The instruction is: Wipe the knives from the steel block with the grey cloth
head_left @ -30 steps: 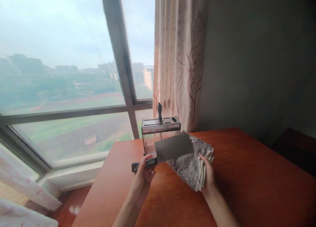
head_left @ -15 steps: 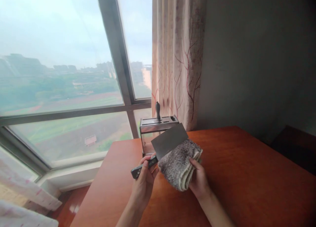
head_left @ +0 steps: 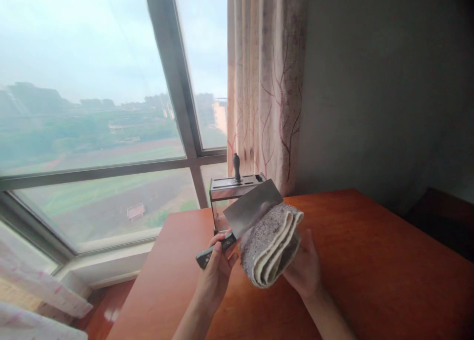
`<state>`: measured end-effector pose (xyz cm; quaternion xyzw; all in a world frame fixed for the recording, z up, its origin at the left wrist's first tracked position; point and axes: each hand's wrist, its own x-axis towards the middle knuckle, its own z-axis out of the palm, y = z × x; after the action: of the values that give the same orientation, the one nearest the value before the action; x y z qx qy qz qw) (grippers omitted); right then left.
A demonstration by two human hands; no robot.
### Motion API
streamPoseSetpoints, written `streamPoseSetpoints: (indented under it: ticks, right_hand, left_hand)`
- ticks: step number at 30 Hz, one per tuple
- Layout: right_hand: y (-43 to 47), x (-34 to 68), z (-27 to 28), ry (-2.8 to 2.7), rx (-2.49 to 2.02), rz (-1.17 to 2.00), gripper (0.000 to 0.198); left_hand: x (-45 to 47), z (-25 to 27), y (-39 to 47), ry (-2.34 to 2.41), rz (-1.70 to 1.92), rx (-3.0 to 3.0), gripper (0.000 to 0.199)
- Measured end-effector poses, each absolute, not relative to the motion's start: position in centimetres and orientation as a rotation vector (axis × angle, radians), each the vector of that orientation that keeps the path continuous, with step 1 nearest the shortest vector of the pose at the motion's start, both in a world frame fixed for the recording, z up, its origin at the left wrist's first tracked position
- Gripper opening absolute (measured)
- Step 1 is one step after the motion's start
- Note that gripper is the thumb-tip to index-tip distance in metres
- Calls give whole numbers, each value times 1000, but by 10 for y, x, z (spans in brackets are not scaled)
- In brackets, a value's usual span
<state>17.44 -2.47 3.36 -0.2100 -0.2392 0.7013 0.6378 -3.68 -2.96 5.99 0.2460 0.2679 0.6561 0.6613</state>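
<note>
My left hand (head_left: 217,268) grips the dark riveted handle of a cleaver (head_left: 254,209), its wide grey blade tilted up to the right. A folded, fuzzy grey cloth (head_left: 272,246) with pale layered edges lies against the lower edge of the blade. My right hand (head_left: 305,268) holds up the cloth from behind and below. Its thumb is raised away from the cloth, and the cloth hides most of the fingers. Behind the blade stands a metal-framed knife block (head_left: 237,184) with clear sides and slots in its top. One dark-handled tool (head_left: 236,167) sticks up from it.
A reddish-brown wooden table (head_left: 370,261) spreads below my hands. Large windows (head_left: 99,192) are at the left, and a patterned curtain (head_left: 266,93) hangs behind the knife block. A grey wall (head_left: 370,93) is at the back right.
My right thumb has lifted off the cloth. The cloth has turned so that more of its folded layers face me, and the cleaver blade has shifted slightly up and left.
</note>
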Motion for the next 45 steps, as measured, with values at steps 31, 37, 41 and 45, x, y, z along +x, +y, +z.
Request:
streamPoseSetpoints:
  ticks: [31,37,41,45]
  right_hand:
    - [-26,173,29,-648,-450,1485,38]
    - [-24,163,22,-513,-475,1532,36]
    - [-28,160,21,-586,-531,1594,49]
    - [-32,153,28,-816,-708,1389,50]
  left_hand:
    - [-36,64,-30,554,1463,472,13]
    - [-33,64,-34,545,1439,474,13]
    - [-28,65,-39,545,1405,499,13]
    - [-23,61,-41,527,1346,518,15]
